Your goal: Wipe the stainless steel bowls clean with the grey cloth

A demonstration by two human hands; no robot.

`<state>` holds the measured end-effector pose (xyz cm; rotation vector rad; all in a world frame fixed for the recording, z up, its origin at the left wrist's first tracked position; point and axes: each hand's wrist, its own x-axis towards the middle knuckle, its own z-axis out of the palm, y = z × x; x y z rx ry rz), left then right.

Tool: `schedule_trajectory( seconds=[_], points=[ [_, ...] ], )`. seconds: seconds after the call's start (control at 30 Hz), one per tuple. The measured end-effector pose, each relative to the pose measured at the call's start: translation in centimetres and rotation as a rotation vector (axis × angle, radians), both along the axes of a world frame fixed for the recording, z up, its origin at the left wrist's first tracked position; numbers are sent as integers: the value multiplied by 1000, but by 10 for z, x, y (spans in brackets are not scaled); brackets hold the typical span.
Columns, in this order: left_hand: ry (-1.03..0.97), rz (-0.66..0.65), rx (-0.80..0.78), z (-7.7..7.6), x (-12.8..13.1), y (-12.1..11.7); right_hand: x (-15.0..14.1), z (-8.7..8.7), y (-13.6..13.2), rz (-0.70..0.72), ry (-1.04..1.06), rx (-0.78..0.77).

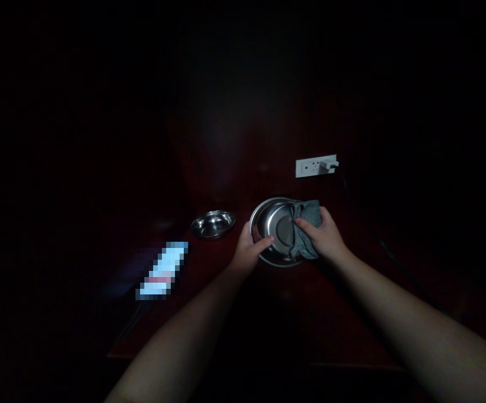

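Observation:
A shiny steel bowl (274, 221) is held up over the dark red table, tilted so that its inside faces me. My left hand (249, 249) grips its left rim, the thumb over the inner wall and the other fingers hidden behind. A grey-green woven cloth (307, 226) is folded over the bowl's right rim. My right hand (325, 232) is closed on this cloth and pinches it against the bowl, thumb in front. Behind and to the left, a second, shallower steel bowl (213, 224) stands on the table, touched by neither hand.
The dark red table (293, 336) has its front edge near me. At its left lies a lit, pixelated screen (163, 270). On the back wall is a white socket panel (308, 167) with a plugged-in charger (329, 165); a dark cable trails to the right. The surroundings are very dark.

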<state>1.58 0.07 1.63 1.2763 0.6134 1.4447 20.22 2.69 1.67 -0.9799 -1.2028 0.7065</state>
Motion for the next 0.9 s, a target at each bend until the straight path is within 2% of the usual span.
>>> schedule_trajectory(
  seconds=[0.33,0.9],
  points=[
    [18,37,11,0,-3,1,-1,-1,3,-15,33,59],
    [29,46,14,4,-2,-1,3,-3,5,-96,23,6]
  ],
)
